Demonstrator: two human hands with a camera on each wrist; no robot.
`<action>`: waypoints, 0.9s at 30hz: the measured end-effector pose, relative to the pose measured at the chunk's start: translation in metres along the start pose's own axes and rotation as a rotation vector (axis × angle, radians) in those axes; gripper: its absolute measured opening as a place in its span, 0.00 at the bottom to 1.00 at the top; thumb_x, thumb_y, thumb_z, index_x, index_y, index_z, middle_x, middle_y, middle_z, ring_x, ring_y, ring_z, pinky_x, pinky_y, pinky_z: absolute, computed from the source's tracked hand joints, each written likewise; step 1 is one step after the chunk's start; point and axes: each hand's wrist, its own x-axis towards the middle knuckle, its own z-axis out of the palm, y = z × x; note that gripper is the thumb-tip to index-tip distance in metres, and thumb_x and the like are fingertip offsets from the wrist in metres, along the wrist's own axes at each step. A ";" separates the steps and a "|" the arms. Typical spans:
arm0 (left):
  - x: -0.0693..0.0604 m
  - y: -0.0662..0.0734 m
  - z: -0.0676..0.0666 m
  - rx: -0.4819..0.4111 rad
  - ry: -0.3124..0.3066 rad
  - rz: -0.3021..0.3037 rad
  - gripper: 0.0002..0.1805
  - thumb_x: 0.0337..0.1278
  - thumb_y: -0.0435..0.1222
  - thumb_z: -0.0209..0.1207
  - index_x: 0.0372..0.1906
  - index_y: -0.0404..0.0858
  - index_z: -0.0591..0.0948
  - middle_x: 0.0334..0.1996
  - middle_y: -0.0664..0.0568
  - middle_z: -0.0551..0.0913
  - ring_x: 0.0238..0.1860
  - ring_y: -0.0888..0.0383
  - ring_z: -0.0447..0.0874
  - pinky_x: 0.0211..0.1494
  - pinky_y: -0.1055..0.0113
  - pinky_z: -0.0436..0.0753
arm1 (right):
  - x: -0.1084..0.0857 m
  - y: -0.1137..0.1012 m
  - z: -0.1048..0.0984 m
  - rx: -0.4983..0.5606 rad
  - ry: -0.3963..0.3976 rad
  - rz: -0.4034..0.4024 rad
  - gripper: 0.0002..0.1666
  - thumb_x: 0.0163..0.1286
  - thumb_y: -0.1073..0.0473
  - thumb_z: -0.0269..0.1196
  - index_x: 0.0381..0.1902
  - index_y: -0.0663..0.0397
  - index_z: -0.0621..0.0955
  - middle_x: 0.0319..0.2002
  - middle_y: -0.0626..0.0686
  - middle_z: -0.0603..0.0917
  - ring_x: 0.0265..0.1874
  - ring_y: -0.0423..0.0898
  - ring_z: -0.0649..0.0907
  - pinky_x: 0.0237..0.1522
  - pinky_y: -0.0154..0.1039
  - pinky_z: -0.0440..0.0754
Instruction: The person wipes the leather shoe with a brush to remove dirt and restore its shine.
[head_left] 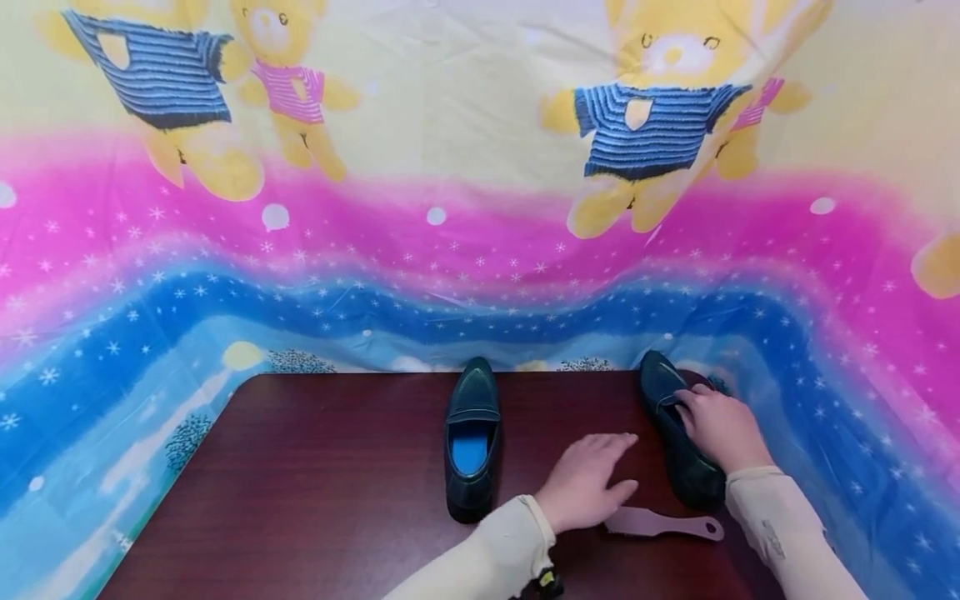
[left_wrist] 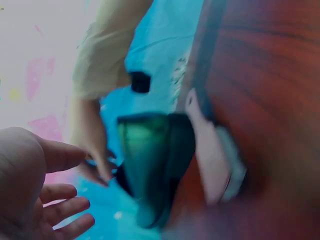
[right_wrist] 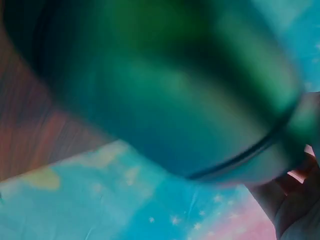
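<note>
A dark green loafer (head_left: 693,479) is at the table's right side, its toe pointing to the far edge. My right hand (head_left: 723,425) grips it by the rim of its opening; in the right wrist view the blurred loafer (right_wrist: 150,100) hides much of that hand. Between the two shoes hovers my left hand (head_left: 588,483), fingers extended and thumb apart, holding nothing. Just beside the thumb lies a brush (head_left: 652,523) with a pinkish handle; its pale bristles (left_wrist: 235,162) show in the left wrist view. The matching loafer (head_left: 472,400) stands mid-table with a blue insole.
The dark reddish-brown table (head_left: 300,483) has rounded far corners. Behind it and along both sides hangs a cloth (head_left: 465,250) printed with bears and snowflakes, close to the table edges. A small dark device (head_left: 547,581) sits at the left wrist.
</note>
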 end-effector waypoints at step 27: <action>-0.123 -0.123 -0.052 0.061 0.256 -0.356 0.38 0.56 0.62 0.69 0.65 0.45 0.77 0.71 0.51 0.73 0.67 0.45 0.74 0.57 0.44 0.84 | -0.077 -0.044 -0.003 0.444 -0.529 -0.062 0.38 0.57 0.37 0.77 0.61 0.46 0.83 0.51 0.45 0.84 0.48 0.49 0.85 0.41 0.44 0.85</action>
